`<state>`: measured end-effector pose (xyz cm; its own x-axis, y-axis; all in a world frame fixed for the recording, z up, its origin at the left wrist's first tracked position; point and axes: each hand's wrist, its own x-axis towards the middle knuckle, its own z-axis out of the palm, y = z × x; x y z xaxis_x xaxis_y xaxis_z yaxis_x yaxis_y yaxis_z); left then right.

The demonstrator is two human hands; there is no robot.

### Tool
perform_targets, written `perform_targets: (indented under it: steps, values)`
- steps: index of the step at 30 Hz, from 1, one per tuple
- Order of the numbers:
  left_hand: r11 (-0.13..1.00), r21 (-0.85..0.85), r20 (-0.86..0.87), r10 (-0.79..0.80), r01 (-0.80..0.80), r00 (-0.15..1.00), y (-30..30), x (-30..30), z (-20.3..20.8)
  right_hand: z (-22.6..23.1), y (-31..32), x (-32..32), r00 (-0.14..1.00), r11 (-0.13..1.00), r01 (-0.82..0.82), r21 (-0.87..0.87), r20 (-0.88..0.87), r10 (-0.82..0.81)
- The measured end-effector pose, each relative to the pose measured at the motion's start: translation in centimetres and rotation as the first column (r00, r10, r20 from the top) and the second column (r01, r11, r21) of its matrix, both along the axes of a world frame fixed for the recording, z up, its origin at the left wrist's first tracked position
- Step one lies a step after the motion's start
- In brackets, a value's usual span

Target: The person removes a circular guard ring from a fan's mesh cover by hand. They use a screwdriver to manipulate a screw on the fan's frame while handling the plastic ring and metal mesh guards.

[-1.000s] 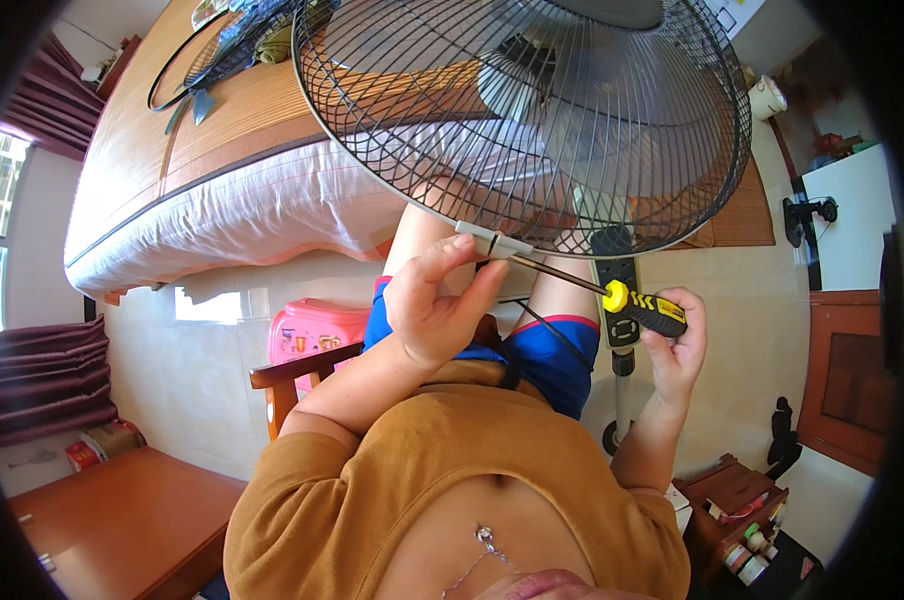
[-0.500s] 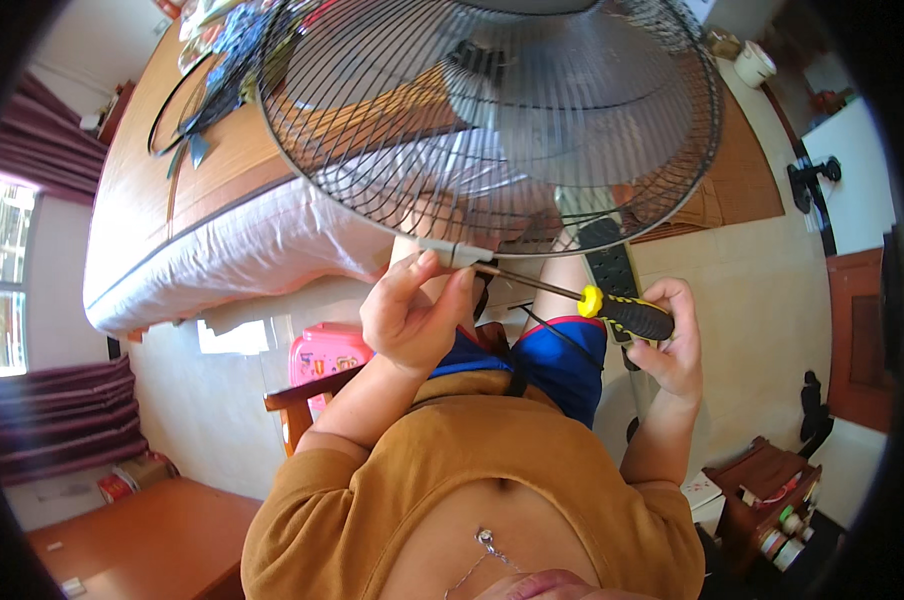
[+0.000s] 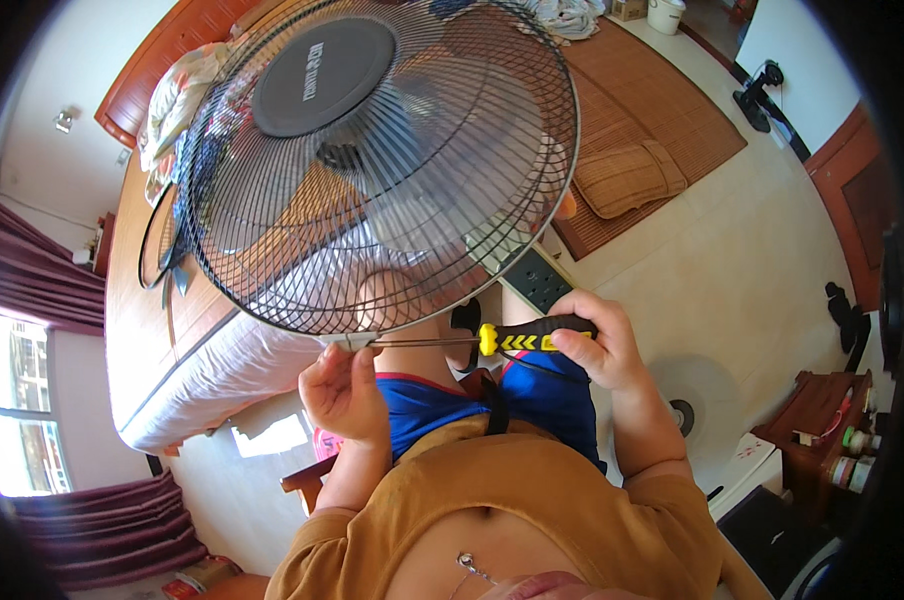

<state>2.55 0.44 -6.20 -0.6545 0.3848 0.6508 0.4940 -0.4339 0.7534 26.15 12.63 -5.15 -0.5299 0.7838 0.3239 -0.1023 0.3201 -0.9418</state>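
A large fan with a round dark wire grille (image 3: 442, 250) and a black centre cap (image 3: 324, 78) fills the view ahead of me. On the near edge of its rim sits a small grey clip (image 3: 348, 338). My right hand (image 3: 602, 338) is wrapped round the black and yellow handle of a screwdriver (image 3: 517, 337). Its shaft points left and its tip meets the clip. Just under the clip, my left hand (image 3: 347, 395) has thumb and fingers pinched together at the screwdriver's tip. What lies between those fingertips, if anything, is too small to make out.
Left of the fan is a bed (image 3: 187, 365) with a mat and piled cloth. A power strip (image 3: 537, 280) lies beyond my right hand. A folded woven mat (image 3: 632, 180) rests on the right. A wooden cabinet (image 3: 812, 425) stands at the lower right.
My view has turned, so the fan appears lower and further left, with its centre cap now showing. The screwdriver has gone from slanted to nearly level, its tip still at the clip.
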Motion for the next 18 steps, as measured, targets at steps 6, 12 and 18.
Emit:
perform_targets:
  steps: [6,12,18]
  values:
    - [0.998,-0.029,0.056,-0.057,0.059,0.997,-0.1,-0.6,-0.1,-0.1,0.5,0.6,0.987,0.975,-0.158,-0.154,-0.011,0.159]
    - [0.999,0.004,0.063,-0.053,0.053,0.997,0.2,-0.2,0.3,-1.3,0.8,4.2,0.996,0.988,-0.089,-0.123,-0.027,0.086]
    - [0.999,-0.031,-0.009,-0.042,0.042,0.999,0.5,0.0,0.5,-6.9,2.4,8.1,0.775,0.827,-0.328,-0.456,-0.631,-0.041]
